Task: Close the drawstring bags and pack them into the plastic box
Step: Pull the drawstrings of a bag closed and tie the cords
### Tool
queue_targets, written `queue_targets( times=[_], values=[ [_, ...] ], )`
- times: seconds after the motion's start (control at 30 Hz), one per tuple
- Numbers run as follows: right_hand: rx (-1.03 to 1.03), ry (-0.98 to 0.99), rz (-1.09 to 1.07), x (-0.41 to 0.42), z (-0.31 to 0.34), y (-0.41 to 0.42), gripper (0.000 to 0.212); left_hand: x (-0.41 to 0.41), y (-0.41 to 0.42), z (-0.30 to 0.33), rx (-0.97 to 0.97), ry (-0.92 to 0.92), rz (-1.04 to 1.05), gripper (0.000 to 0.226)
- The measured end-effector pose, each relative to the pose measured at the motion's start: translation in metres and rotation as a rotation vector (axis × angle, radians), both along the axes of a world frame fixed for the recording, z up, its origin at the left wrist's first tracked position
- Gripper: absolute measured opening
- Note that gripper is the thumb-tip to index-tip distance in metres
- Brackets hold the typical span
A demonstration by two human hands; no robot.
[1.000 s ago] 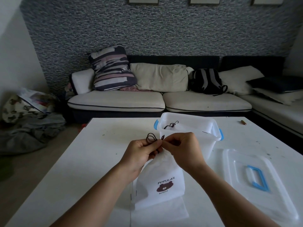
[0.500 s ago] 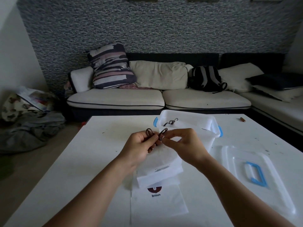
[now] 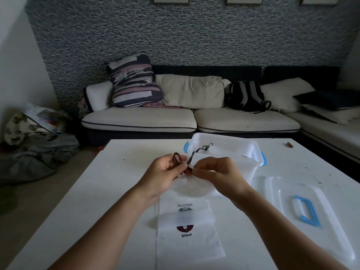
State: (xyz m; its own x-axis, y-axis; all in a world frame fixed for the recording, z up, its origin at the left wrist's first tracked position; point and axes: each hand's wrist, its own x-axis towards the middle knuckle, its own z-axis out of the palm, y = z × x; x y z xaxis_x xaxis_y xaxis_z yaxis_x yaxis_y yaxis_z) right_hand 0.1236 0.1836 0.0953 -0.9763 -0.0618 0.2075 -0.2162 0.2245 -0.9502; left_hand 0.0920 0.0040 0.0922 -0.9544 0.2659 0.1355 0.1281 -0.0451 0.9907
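Pinching the dark drawstring [image 3: 180,160] between them, the left hand [image 3: 165,174] and the right hand [image 3: 214,172] meet just above the gathered mouth of a white drawstring bag [image 3: 191,189], held up off the white counter [image 3: 116,182]. The left grip is closed on looped cord that stands up over its fingers; the right grip, thumb against forefinger, nips the cord at the cinched neck. The bag's body fans out below the knuckles and hangs toward the person.

Directly under that bag, a second white bag [image 3: 190,242] lies flat on the counter, printed with a dark red circle and the word "broun"; a folded layer above the print shows "POPULAR" upside down.

Just behind the hands stands the clear plastic box [image 3: 251,152] with blue latches, open, with white fabric and a dark cord showing inside. To the right of the box, its clear lid [image 3: 331,230] with a blue handle lies flat on the counter. Beyond the box, a sofa [image 3: 136,119] runs along the wall.
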Motion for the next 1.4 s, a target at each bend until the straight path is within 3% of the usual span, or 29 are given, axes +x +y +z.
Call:
queue_targets(
  times=[0.2,0.37,0.53,0.73,0.93,1.4],
  values=[
    [-0.025,-0.053,0.069,-0.001,-0.004,0.003,0.015,-0.004,0.000,-0.004,0.008,-0.105,0.014,0.014],
    [-0.114,-0.107,0.153,-0.003,-0.004,0.006,0.023,-0.002,-0.001,-0.002,0.000,-0.053,0.044,0.007],
    [-0.288,-0.215,0.231,0.000,0.001,0.006,0.019,-0.001,-0.001,0.000,-0.015,-0.005,-0.021,0.006],
    [-0.341,-0.220,0.149,-0.002,0.000,0.001,0.029,0.004,0.002,0.001,-0.017,0.026,0.014,0.010],
    [-0.292,-0.128,0.045,-0.002,-0.003,-0.004,0.016,0.004,0.005,0.000,-0.034,0.096,0.056,0.010],
    [-0.247,-0.146,0.214,-0.003,-0.002,0.008,0.037,0.004,0.003,-0.002,-0.042,0.212,0.087,0.015]
  ],
)
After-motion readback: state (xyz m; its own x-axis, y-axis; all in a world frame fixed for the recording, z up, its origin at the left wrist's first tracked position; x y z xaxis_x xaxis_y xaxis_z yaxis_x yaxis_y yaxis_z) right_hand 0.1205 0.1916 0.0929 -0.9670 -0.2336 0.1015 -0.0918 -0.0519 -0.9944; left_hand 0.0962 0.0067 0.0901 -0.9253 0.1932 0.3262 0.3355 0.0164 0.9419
